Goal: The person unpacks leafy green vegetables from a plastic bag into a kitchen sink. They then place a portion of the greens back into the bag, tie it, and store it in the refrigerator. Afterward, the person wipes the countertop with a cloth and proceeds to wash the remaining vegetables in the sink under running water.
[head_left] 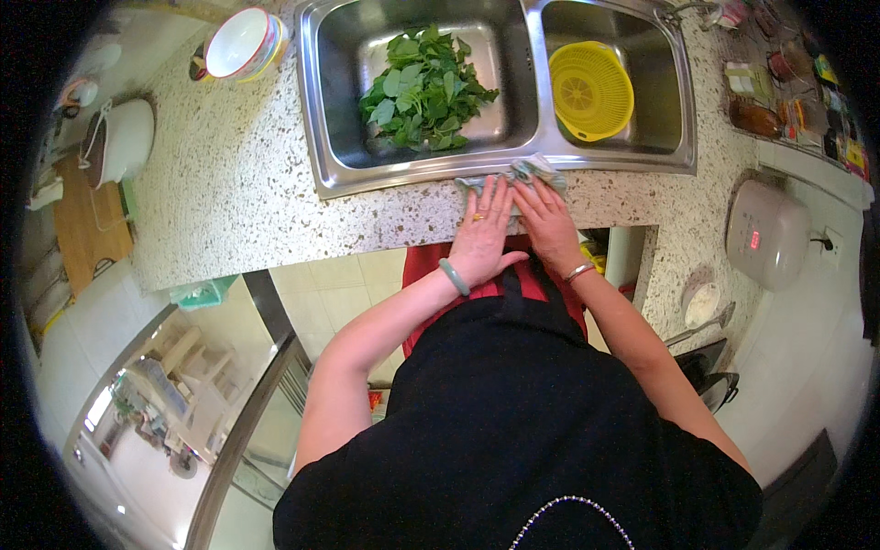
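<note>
On the speckled counter [247, 192], just in front of the steel double sink [316, 110], lies a greyish cloth [532, 170]. Both hands press flat on it, fingers spread and side by side: the left hand [483, 229] and the right hand [548, 225]. Inside the sink's left basin sit leafy greens [423, 90]; its right basin holds a yellow colander [590, 90]. Left of the sink stands a white bowl [236, 42].

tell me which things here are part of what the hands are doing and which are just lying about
In hand:
- left hand and right hand, both flat on the cloth
- cloth, on the sink's front rim
- counter

Lying about:
- leafy greens in the left basin
- yellow colander in the right basin
- bowl
- white pot
- rice cooker
</note>
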A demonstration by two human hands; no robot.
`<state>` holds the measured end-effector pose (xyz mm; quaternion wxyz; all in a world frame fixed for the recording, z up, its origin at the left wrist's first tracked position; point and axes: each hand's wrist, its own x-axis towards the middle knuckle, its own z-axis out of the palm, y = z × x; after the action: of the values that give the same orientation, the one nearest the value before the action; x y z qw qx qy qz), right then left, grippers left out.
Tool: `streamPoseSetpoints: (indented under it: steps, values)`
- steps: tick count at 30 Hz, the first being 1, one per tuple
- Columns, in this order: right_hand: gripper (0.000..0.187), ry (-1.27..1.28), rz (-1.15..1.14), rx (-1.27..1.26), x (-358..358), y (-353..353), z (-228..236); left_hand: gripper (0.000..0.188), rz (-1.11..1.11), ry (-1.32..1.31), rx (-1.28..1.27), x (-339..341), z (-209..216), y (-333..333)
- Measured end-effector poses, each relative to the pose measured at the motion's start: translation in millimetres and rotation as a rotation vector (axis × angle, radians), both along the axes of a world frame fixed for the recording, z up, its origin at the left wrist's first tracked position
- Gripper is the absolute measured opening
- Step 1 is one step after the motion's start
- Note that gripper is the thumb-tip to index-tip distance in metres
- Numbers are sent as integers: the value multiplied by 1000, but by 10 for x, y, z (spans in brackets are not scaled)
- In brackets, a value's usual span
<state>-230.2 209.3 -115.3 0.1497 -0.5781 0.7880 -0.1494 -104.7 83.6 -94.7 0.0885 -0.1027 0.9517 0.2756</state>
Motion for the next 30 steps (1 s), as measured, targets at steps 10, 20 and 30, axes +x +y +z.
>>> streamPoseSetpoints:
  steps: [10, 20, 30]
  values:
    - [26, -43, -372, -355, -283, -132, 237, 58, 2, 344, 58, -413, -197, 65]
    - [23, 121, -535, -214, 90, -813, 23, 68, -60, 198, 186, -299, -187, -728]
    - [29, -133, -301, -277, 992, -1654, 71, 67, 14, 96, 15, 850, 42, -1558]
